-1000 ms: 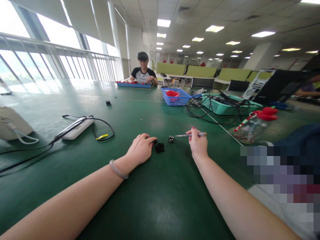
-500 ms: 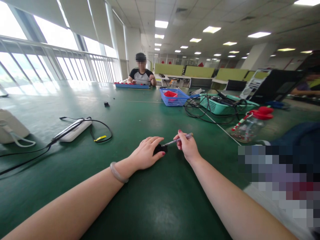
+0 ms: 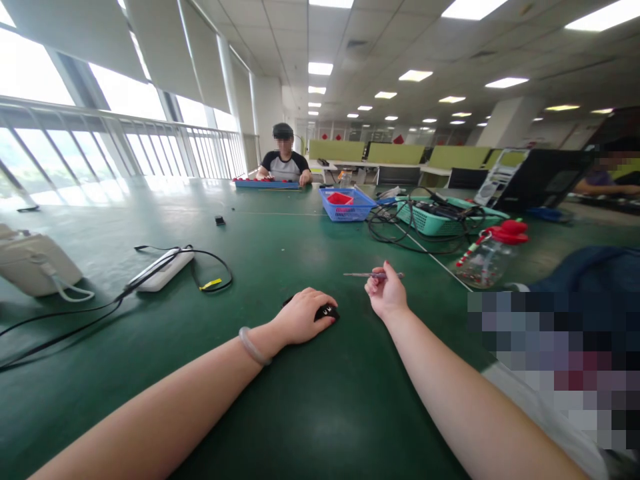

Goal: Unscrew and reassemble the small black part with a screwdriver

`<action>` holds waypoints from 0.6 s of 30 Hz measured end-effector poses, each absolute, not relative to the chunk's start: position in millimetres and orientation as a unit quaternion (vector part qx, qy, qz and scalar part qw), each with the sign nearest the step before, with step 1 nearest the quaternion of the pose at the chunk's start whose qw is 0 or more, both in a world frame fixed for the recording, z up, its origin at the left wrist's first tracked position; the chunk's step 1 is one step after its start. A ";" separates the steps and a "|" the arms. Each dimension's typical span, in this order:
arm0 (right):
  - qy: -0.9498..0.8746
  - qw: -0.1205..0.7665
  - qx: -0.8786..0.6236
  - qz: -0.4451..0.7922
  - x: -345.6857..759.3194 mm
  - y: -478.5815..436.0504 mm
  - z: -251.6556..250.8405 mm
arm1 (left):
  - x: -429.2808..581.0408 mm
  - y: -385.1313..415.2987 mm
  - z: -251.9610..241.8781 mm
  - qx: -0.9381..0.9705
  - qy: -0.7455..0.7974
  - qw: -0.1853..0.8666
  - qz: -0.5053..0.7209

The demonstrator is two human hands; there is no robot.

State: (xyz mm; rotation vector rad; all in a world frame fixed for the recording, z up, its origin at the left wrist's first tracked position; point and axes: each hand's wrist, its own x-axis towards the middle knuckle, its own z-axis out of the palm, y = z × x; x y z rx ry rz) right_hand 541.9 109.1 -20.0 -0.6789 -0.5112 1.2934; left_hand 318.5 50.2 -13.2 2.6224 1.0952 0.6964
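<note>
On the green table [image 3: 320, 413], my left hand [image 3: 303, 317] is closed over a small black object [image 3: 327, 311]. Two light marks show on its exposed right end; my palm and fingers hide the remainder, so its kind is unclear. A dark bit also shows behind the hand on its left. My right hand [image 3: 389, 293] pinches a thin screwdriver [image 3: 373, 275] by its purplish, see-through handle. Its slim shaft points left, above and right of the black object, without touching it.
A white power strip [image 3: 163, 270] with black cables lies left, beside a white box-like device [image 3: 37, 263]. Ahead are a blue basket [image 3: 349, 212] and a green basket [image 3: 435, 225] with cables. A red-lidded bottle [image 3: 493, 260] stands right. Another person [image 3: 285, 163] sits opposite.
The screwdriver has come away from the black object and swung to nearly level as my right hand moved slightly right. More of the black object's right end now shows. The camera view has tilted up.
</note>
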 end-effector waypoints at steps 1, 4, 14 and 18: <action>-0.231 0.714 -0.306 0.586 541.6 108.7 -19.8 | 318.6 47.4 -12.7 0.890 0.374 0.107 0.236; -0.231 0.709 -0.299 0.596 541.7 107.6 -19.5 | 313.3 35.3 -10.9 0.885 0.394 0.103 0.224; -0.210 0.709 -0.291 0.607 544.4 108.0 -19.9 | 173.3 8.8 -15.2 0.822 0.534 0.067 0.186; -0.211 0.708 -0.293 0.607 543.7 108.4 -19.4 | 104.8 16.6 -8.6 0.777 0.606 0.025 0.170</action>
